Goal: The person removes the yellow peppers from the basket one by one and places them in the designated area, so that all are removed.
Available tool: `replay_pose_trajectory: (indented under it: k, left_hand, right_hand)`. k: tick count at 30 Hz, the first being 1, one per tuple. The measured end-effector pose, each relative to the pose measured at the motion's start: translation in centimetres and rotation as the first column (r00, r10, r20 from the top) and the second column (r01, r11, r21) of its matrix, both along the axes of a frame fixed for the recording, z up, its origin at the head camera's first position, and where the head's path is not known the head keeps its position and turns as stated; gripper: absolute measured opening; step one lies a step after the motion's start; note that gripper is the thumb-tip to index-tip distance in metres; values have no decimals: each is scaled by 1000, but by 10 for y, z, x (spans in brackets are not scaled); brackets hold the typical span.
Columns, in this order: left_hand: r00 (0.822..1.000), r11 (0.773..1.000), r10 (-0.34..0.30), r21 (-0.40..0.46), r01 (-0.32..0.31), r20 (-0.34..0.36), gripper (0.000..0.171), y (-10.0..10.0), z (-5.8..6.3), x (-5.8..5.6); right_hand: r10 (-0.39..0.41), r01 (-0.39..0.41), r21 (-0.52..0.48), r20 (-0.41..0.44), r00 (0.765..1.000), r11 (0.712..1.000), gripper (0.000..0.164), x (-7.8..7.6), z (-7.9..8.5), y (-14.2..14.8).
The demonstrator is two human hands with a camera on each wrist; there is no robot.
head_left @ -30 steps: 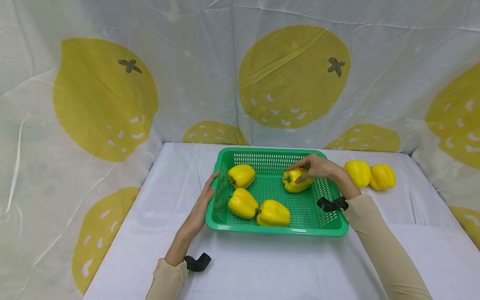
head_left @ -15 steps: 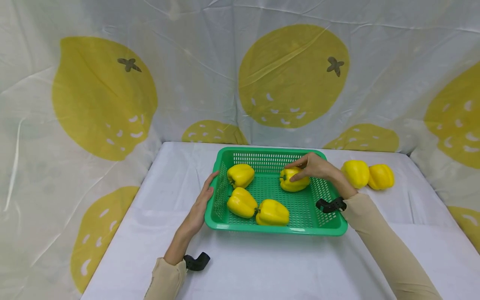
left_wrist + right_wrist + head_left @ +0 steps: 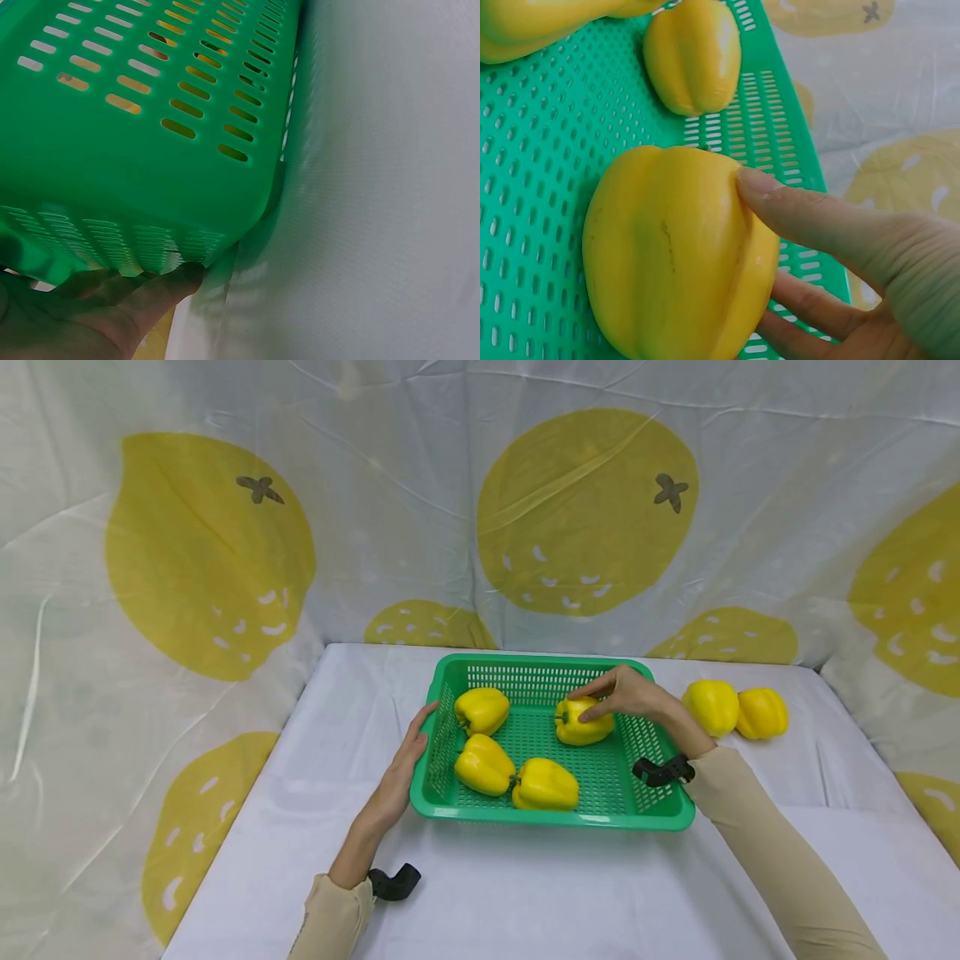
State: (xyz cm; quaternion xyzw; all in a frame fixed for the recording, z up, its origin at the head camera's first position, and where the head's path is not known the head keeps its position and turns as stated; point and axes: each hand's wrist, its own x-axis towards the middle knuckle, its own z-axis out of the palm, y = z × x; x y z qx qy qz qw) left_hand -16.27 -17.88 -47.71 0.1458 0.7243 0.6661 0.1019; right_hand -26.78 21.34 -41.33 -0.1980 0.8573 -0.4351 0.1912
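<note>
A green plastic basket (image 3: 543, 821) with slotted walls stands on a white-covered table. My right hand (image 3: 636, 692) reaches over its right side and grips a yellow bell pepper (image 3: 582, 733) between thumb and fingers, stem pointing left. In the right wrist view the thumb lies on top of that bell pepper (image 3: 671, 255), with other fingers behind it. Three more yellow bell peppers lie inside: a back-left pepper (image 3: 482, 711), a front-left pepper (image 3: 483, 766) and a front-middle pepper (image 3: 546, 785). My left hand (image 3: 396, 777) rests along the basket's left side, fingers fairly straight against the outer wall (image 3: 135, 165).
Outside the basket to the right, behind my right forearm, sit a nearer yellow bell pepper (image 3: 712, 707) and another bell pepper (image 3: 762, 713), side by side. White cloth with a lemon print (image 3: 588, 510) hangs behind and beside the table (image 3: 540, 902).
My right hand and the bell pepper it grips have shifted slightly left inside the basket. The left hand, the basket and the other peppers stay where they were.
</note>
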Motion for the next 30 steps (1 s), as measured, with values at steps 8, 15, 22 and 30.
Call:
replay_pose_trajectory:
  k: [8, 15, 22, 30]
  left_hand:
    - [1000, 1000, 6, -11, -6, -1, 50, 0, -1, 0]
    - [1000, 1000, 4, -3, -4, 4, 50, 0, -1, -1]
    - [1000, 1000, 4, -6, -4, 5, 49, 0, -2, -1]
    - [1000, 1000, 11, -11, -11, 10, 49, 0, 0, 0]
  right_hand:
    - [0, 0, -2, -9, 1000, 1000, 33, 0, -2, -2]
    - [26, -26, 4, -16, 1000, 1000, 33, 0, -3, -3]
    - [52, -52, 14, -8, 999, 999, 38, 0, -4, -5]
    - [110, -109, 51, -17, 994, 993, 44, 0, -3, -9]
